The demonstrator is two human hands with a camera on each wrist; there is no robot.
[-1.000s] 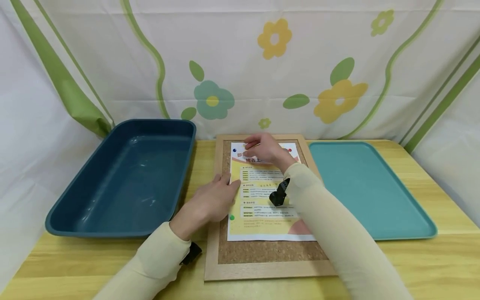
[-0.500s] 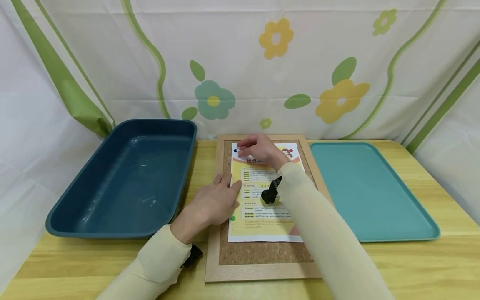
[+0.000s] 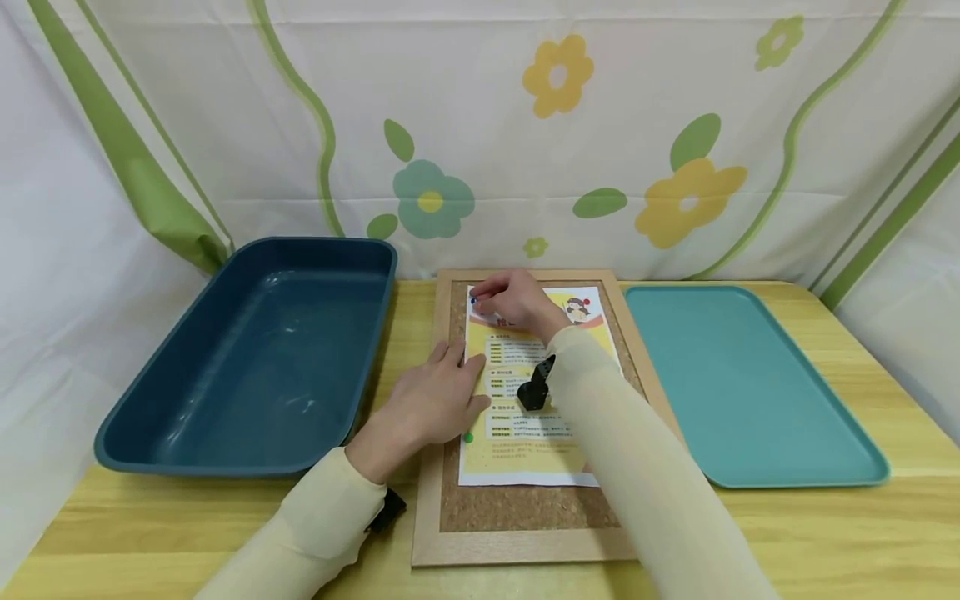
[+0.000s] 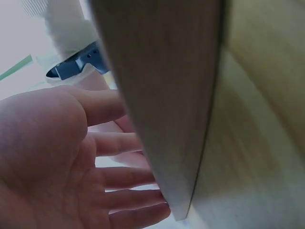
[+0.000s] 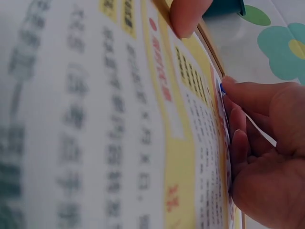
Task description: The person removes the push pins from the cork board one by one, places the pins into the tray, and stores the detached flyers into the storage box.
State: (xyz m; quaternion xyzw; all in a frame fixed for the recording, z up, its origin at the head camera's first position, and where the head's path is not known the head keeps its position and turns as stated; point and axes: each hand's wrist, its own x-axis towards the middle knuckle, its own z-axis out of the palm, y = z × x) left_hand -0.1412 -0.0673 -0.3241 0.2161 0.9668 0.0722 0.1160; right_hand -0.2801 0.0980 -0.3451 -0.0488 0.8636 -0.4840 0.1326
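Observation:
A yellow-and-white printed poster lies on a wood-framed cork board. My right hand is at the poster's upper left corner, its thumb and finger pinching a blue push pin there. Spread nearly straight, the fingers of my left hand rest on the board's left side and the poster's edge. In the left wrist view, the left palm shows beside the wooden frame. A red push pin marks the poster's upper right, and a green push pin its lower left.
To the left stands a deep dark-blue tub, close to the left forearm. A flat teal tray lies right of the board. Behind the wooden table hangs a flower-patterned white curtain.
My right hand has moved left across the top of the poster to the blue push pin, uncovering the upper right corner. The left hand stays nearly in place, its thumb side slightly more spread.

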